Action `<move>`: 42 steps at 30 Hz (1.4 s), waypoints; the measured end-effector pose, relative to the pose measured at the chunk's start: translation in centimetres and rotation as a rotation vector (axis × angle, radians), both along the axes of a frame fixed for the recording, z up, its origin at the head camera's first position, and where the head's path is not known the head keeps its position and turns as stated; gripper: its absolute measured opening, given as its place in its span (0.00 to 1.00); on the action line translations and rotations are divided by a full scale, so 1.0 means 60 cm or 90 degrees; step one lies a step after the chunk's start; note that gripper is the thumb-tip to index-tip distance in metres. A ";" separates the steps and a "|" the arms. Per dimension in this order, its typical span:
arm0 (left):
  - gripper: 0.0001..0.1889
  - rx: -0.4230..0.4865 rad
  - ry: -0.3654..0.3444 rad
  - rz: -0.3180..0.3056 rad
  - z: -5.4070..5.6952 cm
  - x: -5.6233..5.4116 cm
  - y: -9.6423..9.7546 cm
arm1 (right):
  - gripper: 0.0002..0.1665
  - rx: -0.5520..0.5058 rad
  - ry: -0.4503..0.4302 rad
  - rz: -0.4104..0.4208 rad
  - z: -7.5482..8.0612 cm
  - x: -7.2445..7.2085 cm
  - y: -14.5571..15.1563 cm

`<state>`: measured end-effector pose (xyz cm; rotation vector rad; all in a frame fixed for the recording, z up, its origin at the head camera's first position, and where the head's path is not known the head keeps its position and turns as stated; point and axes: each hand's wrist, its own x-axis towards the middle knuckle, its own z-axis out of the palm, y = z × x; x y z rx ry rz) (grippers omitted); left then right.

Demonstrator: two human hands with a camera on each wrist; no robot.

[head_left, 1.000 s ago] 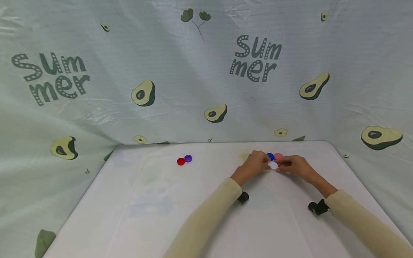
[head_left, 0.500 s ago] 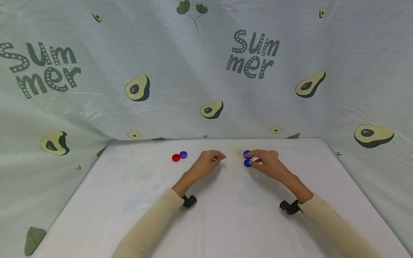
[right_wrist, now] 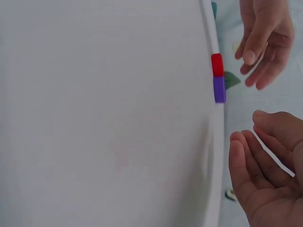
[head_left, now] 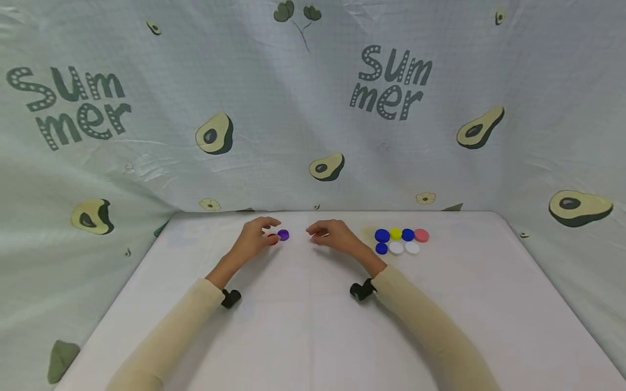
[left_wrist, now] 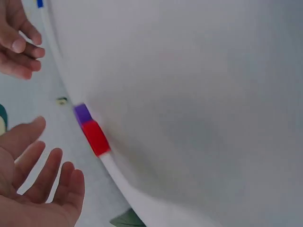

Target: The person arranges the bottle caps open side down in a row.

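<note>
My left hand [head_left: 251,238] hovers over a small round red cap [head_left: 272,239], its fingers and thumb apart and holding nothing. Touching the red one is a purple cap [head_left: 283,235]; both also show in the left wrist view, the purple cap [left_wrist: 83,114] and the red cap [left_wrist: 95,137] side by side. To the right of the pair, my right hand [head_left: 336,236] is in the air with loosely bent fingers and nothing in its grasp. In the head view the left fingers partly cover the red cap.
Two rows of caps lie at the back right: blue [head_left: 382,235], yellow [head_left: 395,233], another blue [head_left: 408,234] and pink [head_left: 421,235] behind, with a blue [head_left: 381,248] and two white ones [head_left: 395,248] in front. A printed cloth [head_left: 274,108] hangs behind the white table [head_left: 293,336].
Both hands have moved left, away from the rows of caps at the right. The left hand has come to the red and purple caps. The right hand has uncovered the rows.
</note>
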<state>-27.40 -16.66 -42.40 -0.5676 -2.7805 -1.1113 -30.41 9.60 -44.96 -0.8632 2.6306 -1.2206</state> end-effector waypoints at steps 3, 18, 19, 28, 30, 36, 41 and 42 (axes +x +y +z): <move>0.22 -0.026 -0.059 0.000 0.000 -0.020 -0.006 | 0.18 0.000 -0.012 -0.011 -0.005 -0.020 -0.044; 0.17 -0.084 -0.099 0.033 -0.013 -0.055 0.006 | 0.17 -0.004 -0.063 -0.096 -0.007 -0.036 -0.122; 0.17 -0.083 -0.095 0.038 -0.013 -0.055 0.007 | 0.16 0.003 -0.059 -0.103 -0.005 -0.035 -0.123; 0.17 -0.090 -0.083 0.048 -0.012 -0.052 0.006 | 0.15 -0.011 -0.068 -0.127 -0.008 -0.030 -0.125; 0.16 -0.099 -0.090 0.043 -0.015 -0.053 0.003 | 0.15 -0.012 -0.068 -0.125 -0.011 -0.029 -0.126; 0.16 -0.126 -0.094 0.026 -0.013 -0.066 0.006 | 0.13 0.003 -0.063 -0.149 -0.003 -0.026 -0.123; 0.16 -0.138 -0.101 0.043 -0.010 -0.066 0.008 | 0.13 0.006 -0.067 -0.141 0.006 -0.022 -0.124; 0.16 -0.136 -0.099 0.047 -0.011 -0.064 0.009 | 0.13 0.009 -0.067 -0.138 0.004 -0.021 -0.125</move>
